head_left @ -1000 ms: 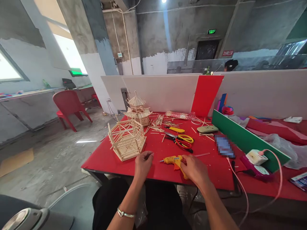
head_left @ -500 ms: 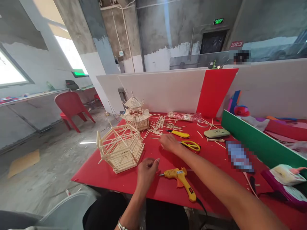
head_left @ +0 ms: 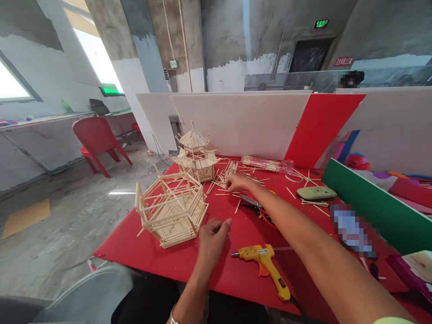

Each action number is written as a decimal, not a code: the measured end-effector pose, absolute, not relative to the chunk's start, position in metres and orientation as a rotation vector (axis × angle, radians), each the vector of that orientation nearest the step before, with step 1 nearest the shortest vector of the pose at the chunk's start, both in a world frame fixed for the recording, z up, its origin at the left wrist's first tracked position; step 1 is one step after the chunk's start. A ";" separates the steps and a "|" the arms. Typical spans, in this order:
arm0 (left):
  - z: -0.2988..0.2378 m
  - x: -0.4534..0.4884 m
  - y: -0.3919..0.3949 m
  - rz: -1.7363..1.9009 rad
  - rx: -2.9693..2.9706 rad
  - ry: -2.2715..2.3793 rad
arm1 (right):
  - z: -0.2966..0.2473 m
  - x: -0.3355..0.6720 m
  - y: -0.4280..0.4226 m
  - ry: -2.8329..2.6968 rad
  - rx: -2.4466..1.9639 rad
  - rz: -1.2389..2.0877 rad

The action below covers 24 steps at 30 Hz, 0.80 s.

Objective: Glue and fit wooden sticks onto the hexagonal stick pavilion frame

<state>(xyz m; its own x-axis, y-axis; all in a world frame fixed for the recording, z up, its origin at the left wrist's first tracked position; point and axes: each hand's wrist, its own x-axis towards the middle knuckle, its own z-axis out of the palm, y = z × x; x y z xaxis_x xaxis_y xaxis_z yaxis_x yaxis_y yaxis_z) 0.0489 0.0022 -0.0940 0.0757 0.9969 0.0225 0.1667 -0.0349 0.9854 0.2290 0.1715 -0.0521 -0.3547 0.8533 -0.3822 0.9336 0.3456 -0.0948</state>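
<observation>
My left hand (head_left: 213, 236) is held just above the table, beside the open stick frame (head_left: 172, 209). Its fingers are curled, thumb against the forefinger; whatever lies between them, if anything, is too small to make out. My right hand (head_left: 237, 181) reaches far forward to the loose wooden sticks (head_left: 221, 179), fingers bent down and their tips hidden. Scissors (head_left: 250, 200) lie partly under my right forearm. A yellow glue gun (head_left: 265, 261) rests on its side between my arms, nozzle pointing left. Behind the frame stands a small stick pavilion (head_left: 195, 155) with tiered roofs.
A plastic-wrapped bundle of sticks (head_left: 266, 164) lies at the back of the red table (head_left: 145, 256). To the right are a pale green case (head_left: 316, 192), a blurred-out object (head_left: 353, 229) and a green board (head_left: 374, 202). A grey bin (head_left: 87, 292) stands below the left edge.
My right hand has moved forward to the loose sticks, and its forearm now covers the yellow knife. A short stick shows on the table below it. The view has shifted slightly.
</observation>
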 end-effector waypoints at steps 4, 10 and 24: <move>-0.099 0.052 0.000 1.079 1.320 1.270 | -0.055 0.230 0.169 2.304 1.686 -0.448; -0.101 0.052 -0.007 1.109 1.356 1.241 | -0.072 0.213 0.162 2.281 1.893 -0.493; -0.088 0.057 -0.009 1.175 0.980 1.194 | -0.010 0.236 0.129 2.570 2.003 -2.134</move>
<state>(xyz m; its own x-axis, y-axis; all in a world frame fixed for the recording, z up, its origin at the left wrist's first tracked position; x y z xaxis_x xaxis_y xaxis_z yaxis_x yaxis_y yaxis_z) 0.0569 -0.0090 -0.0877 -0.0149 0.9875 -0.1569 -0.1412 0.1533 0.9780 0.2359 0.1292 -0.0097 -0.2722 0.9615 -0.0362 0.2123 0.0233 -0.9769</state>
